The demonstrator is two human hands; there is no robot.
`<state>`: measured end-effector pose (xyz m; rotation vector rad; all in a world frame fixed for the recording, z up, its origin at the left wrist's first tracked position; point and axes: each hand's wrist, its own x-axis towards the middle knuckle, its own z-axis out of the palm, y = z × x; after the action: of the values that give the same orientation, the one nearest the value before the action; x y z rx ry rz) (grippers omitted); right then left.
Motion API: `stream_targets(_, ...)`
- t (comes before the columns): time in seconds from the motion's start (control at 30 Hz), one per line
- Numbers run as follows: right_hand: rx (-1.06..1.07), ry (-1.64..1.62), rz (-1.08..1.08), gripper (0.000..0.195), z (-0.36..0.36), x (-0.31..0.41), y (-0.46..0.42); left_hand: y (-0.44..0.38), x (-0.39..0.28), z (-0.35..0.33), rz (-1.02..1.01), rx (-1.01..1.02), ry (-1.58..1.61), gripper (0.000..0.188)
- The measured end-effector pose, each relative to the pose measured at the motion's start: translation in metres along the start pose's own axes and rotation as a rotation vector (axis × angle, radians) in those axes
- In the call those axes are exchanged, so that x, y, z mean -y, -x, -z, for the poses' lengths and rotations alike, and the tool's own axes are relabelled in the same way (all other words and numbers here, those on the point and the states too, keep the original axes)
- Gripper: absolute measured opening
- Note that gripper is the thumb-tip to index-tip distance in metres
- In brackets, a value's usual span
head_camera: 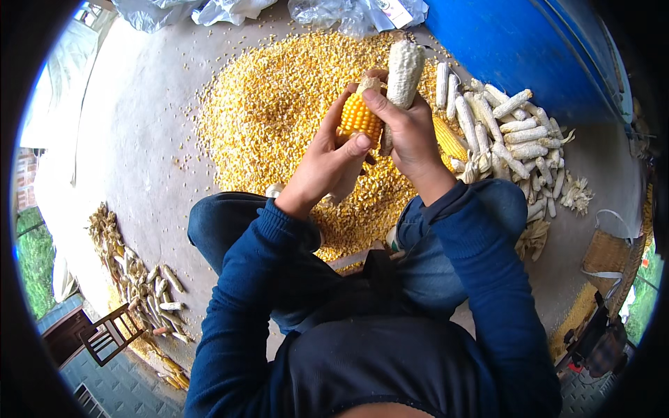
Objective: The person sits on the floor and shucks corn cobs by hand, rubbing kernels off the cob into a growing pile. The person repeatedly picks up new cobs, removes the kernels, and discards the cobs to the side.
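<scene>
My left hand [334, 157] is wrapped around a yellow corn ear [359, 116], its bare tip end pointing away from me. In my right hand [413, 133] is a white stripped corncob [405, 73], held upright beside the ear. The right thumb presses on the ear's kernels near its bare end. Beneath both hands spreads a wide heap of loose corn kernels [261, 115]. Another ear with kernels [448, 138] lies just right of my right hand, partly hidden by it.
Stripped cobs [517, 130] are piled to the right, against a blue panel or container [512, 47]. Plastic bags [334, 15] lie at the far edge. More cobs [157, 298] and a wooden chair [111, 334] are at lower left. A woven basket [606, 258] stands at right.
</scene>
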<state>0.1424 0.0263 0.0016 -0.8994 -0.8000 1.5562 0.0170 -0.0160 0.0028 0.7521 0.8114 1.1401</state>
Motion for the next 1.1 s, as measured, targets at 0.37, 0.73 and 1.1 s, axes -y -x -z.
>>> stream_targets(0.37,-0.03,-0.058,-0.031,0.027,-0.003,-0.003,0.0,0.001,0.01,0.009,-0.103,0.09,-0.205,0.072)
stream_targets(0.73,-0.05,-0.108,-0.058,0.024,-0.002,-0.001,0.003,0.0,0.005,0.009,-0.053,-0.022,-0.171,0.049)
stream_targets(1.1,-0.06,-0.142,-0.095,0.023,0.001,-0.001,0.001,0.002,0.012,0.008,-0.082,0.047,-0.14,0.061)
